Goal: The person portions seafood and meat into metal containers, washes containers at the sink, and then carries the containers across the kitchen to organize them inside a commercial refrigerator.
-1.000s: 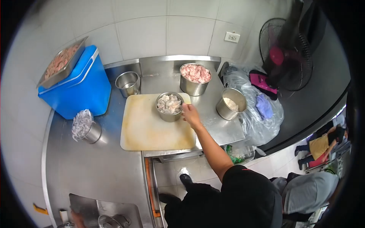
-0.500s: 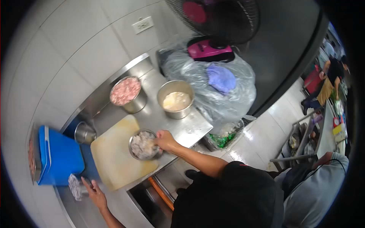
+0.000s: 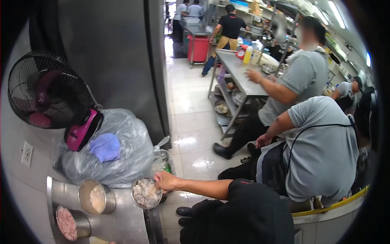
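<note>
Head view shows me the right hand (image 3: 165, 181), fingers clamped on the metal bowl (image 3: 163, 199), cutting board (image 3: 96, 240) now well apart from them, so carrying seems underway.

the frame's lower edge cuts off the flat pale-yellow board (image 3: 96, 240); the bare right hand (image 3: 165, 181) hides some rim of the round silver metal pot (image 3: 162, 200).

We see a white tiled wall (image 3: 24, 181) with a power outlet (image 3: 27, 154) at left, near a tall dark panel (image 3: 115, 53). Past it we see a glossy pale floor (image 3: 185, 116), a metal table (image 3: 233, 69), another table (image 3: 196, 29) farther back, and tube lights (image 3: 336, 14) glowing overhead.
</note>
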### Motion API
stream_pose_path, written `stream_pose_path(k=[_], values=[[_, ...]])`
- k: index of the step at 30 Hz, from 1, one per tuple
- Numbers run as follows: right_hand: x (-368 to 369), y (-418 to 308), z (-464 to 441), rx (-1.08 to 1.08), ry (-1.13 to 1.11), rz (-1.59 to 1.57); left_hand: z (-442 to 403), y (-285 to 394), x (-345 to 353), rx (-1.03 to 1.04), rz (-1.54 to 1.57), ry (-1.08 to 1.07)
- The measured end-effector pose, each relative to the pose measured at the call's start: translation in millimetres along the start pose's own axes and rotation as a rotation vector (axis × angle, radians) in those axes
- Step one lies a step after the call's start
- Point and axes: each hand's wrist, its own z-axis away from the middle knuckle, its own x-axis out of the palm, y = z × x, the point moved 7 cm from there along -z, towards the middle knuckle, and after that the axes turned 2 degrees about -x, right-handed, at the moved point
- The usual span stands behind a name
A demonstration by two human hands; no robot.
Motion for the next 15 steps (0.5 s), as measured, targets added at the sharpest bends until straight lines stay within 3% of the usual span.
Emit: stream_pose_path(k=[1,3,6,7,8,9,10,11,12,13,15], values=[[-15,-3,5,-0.012,0.043,-0.012,0,27,17,0.008,0.013,-0.031],[-40,3,14,-0.034,0.137,-0.041,4,65,33,-0.089,0.372,-0.033],[-90,20,36,-0.049,0.284,0.131,-93,7,43,-0.042,0.218,-0.197],[-98,12,53,-0.152,0.191,0.305,-63,52,52,-0.141,0.426,-0.035],[-108,5,69,-0.221,0.29,0.279,-68,64,59,-0.013,0.164,-0.235],[-117,-2,89,-0.292,0.387,0.258,-73,74,67,-0.122,-0.043,-0.335],[-113,-14,104,-0.014,0.477,0.334,-65,85,65,-0.092,-0.02,-0.237],[-134,16,95,0.01,0.439,0.214,-67,74,64,0.014,0.04,-0.157],[-117,3,96,-0.124,0.392,-0.027,-74,65,66,0.149,0.016,-0.172],[-131,21,90,-0.133,0.4,-0.135,-57,71,69,0.004,0.222,-0.233],[-140,28,91,-0.101,0.311,-0.174,-36,93,69,-0.029,0.162,-0.331]])
